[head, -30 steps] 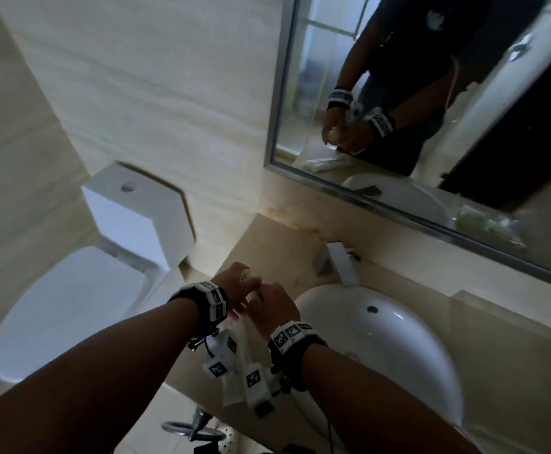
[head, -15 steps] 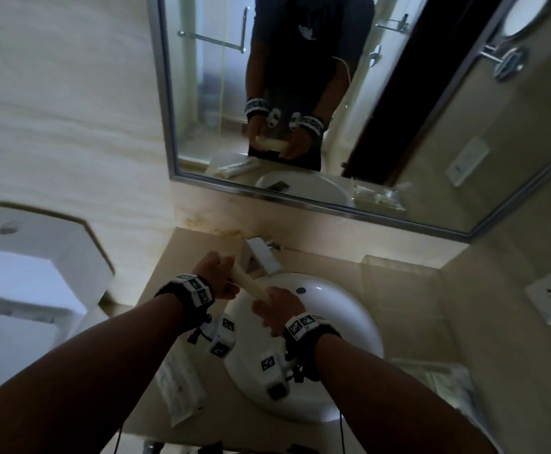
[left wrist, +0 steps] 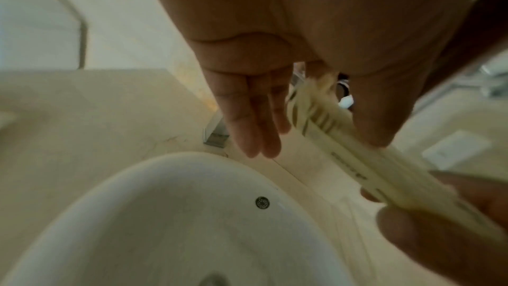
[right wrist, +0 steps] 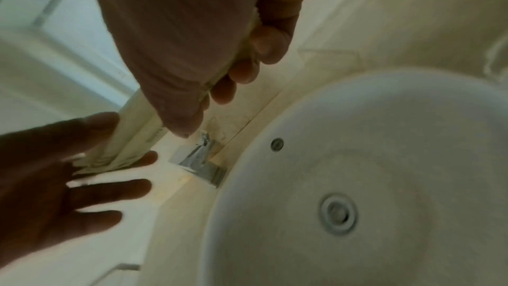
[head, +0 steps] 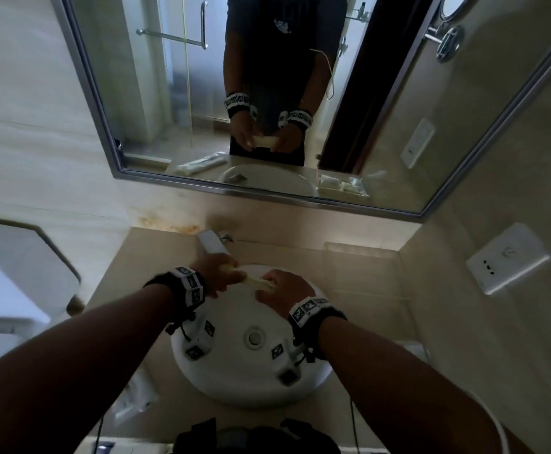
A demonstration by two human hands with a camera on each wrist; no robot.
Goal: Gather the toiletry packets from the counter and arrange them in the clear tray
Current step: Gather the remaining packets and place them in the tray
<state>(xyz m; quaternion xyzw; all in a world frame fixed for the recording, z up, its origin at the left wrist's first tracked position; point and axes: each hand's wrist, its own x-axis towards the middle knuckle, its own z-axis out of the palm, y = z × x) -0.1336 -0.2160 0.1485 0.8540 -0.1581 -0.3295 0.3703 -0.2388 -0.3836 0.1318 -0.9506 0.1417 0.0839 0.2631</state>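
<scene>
A bundle of long cream toiletry packets (head: 254,280) hangs level above the white basin (head: 235,375), held at both ends. My left hand (head: 225,276) pinches the left end between thumb and forefinger; in the left wrist view the other fingers (left wrist: 247,121) point straight down beside the packets (left wrist: 349,151). My right hand (head: 269,285) grips the right end, with thumb and curled fingers (right wrist: 261,47) wrapped round the packets (right wrist: 134,132). The clear tray (head: 359,249) stands on the counter to the right of the basin, against the back wall.
A chrome faucet (head: 213,245) stands just behind the hands. More white packets (head: 135,398) lie on the counter at the near left. A wall socket (head: 506,257) is on the right wall, a toilet (head: 15,290) to the left. The mirror above shows packets lying in the tray.
Both hands have carried the packet bundle rightward, from over the left counter to above the basin. The bundle now lies level between them, and the head view has swung right.
</scene>
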